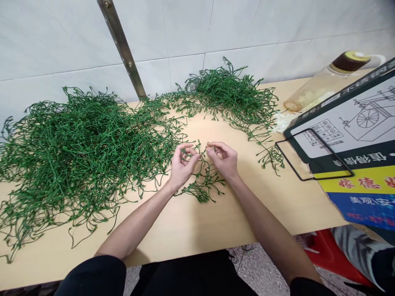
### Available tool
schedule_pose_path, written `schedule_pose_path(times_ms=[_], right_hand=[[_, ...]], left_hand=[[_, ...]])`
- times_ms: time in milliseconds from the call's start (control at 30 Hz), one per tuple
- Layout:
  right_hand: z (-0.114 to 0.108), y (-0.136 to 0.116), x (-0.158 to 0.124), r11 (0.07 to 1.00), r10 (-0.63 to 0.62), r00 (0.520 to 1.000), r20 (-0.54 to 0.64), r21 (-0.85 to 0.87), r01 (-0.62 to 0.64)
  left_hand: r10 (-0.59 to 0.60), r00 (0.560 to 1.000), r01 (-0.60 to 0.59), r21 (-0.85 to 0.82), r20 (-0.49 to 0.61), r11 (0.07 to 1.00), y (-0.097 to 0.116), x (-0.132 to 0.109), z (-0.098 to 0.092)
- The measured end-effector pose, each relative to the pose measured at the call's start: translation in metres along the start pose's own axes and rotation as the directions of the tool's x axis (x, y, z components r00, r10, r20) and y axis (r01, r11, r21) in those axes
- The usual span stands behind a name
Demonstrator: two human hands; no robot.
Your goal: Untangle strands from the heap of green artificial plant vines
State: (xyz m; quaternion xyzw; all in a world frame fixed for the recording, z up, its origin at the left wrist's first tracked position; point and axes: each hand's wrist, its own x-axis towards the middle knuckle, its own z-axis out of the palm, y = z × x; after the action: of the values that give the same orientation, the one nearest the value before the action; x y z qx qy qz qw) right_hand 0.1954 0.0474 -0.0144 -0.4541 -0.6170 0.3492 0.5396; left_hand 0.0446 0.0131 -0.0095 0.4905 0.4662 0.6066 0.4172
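My left hand (184,162) and my right hand (222,159) face each other over the table, fingertips pinched a short way apart. Between them is a thin green artificial plant stem (200,151), and both pinches appear to be on it. Just below my hands, a small bunch of the same green stems (203,187) lies on the wood. A large tangled heap of green stems (83,148) spreads to the left of my left hand. Beyond both hands sits a second pile of green stems (231,92), near the wall.
A printed cardboard box (364,135) stands at the right, with a black wire frame (314,179) beside it. Behind the box, a clear bottle (321,82) leans by small white pieces (282,121). A metal strip (123,49) runs down the tiled wall. A red stool (333,255) is below right.
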Motion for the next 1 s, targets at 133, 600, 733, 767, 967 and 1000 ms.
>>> schedule_pose_path(times_ms=[133,600,733,767,967,1000], right_hand=[[-0.004,-0.001,-0.001,0.961,-0.195,0.973,0.122,-0.177,0.214],[-0.003,0.0,-0.005,0.93,-0.222,0.937,0.27,-0.232,0.287],[-0.001,0.0,-0.006,0.982,-0.146,0.955,0.259,-0.079,0.172],[0.0,0.0,-0.005,0.991,-0.119,0.96,0.252,-0.033,0.131],[0.002,0.003,-0.005,0.991,0.023,0.965,0.26,0.121,-0.056],[0.002,0.003,-0.005,0.985,0.047,0.964,0.26,0.147,-0.087]], left_hand=[[0.026,1.0,-0.026,-0.005,0.017,1.0,0.0,-0.001,0.0],[0.096,0.995,-0.097,-0.037,-0.031,0.995,-0.004,-0.001,0.0],[0.089,0.996,-0.089,0.041,0.007,0.995,-0.001,-0.002,-0.001],[0.089,0.996,-0.09,0.05,0.033,0.995,-0.001,-0.003,-0.001],[0.176,0.973,-0.189,0.081,0.147,0.979,-0.008,-0.005,-0.002],[0.2,0.97,-0.213,0.085,0.138,0.973,-0.01,-0.005,-0.002]])
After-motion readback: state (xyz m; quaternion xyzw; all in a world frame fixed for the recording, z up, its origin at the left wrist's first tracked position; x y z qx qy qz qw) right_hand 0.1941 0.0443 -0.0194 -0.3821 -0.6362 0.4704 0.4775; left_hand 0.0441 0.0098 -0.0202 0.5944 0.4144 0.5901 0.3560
